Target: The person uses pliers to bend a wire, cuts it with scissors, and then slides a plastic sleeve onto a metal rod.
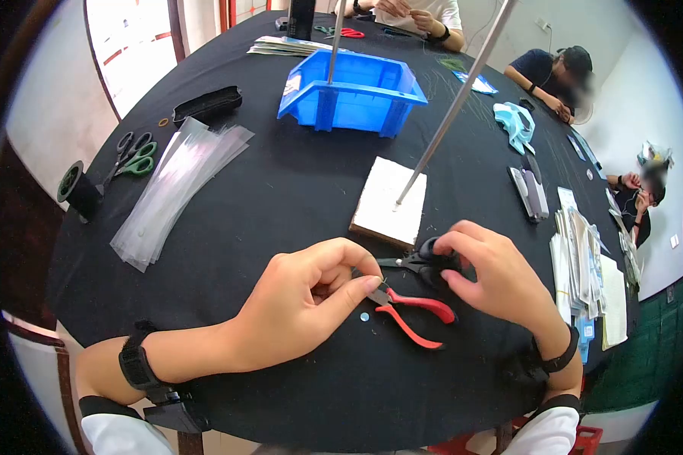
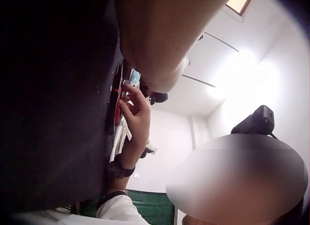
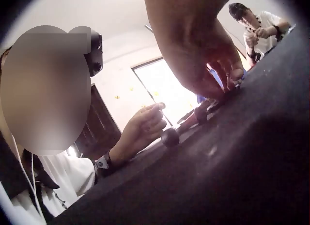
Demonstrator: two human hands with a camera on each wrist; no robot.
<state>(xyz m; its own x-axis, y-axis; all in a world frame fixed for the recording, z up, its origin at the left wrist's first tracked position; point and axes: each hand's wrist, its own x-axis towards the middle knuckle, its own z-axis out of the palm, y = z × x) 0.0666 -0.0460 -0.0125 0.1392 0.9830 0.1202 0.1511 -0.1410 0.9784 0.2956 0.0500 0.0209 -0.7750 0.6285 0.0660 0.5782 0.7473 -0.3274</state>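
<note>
Black-handled pliers (image 1: 417,263) lie near the table's (image 1: 296,189) near edge, just in front of the white foam block (image 1: 387,201), tips pointing toward the left hand (image 1: 303,299). The right hand (image 1: 501,284) has its fingers curled over the black handles, clamped on them. They look like a small, stiff steel tool, light enough for one hand. The coated handles look like the place to hold it, since the bare tips are thin and probably slippery. The left hand's thumb and forefinger are pressed together on a tiny part, too small to make out, right at the head of the red-handled pliers (image 1: 421,307), which lie flat and unheld. Fingers hide the black pliers' pivot and jaws. Both wrist views are dark and blurred: each shows mostly the opposite hand, and the tools hardly at all
</note>
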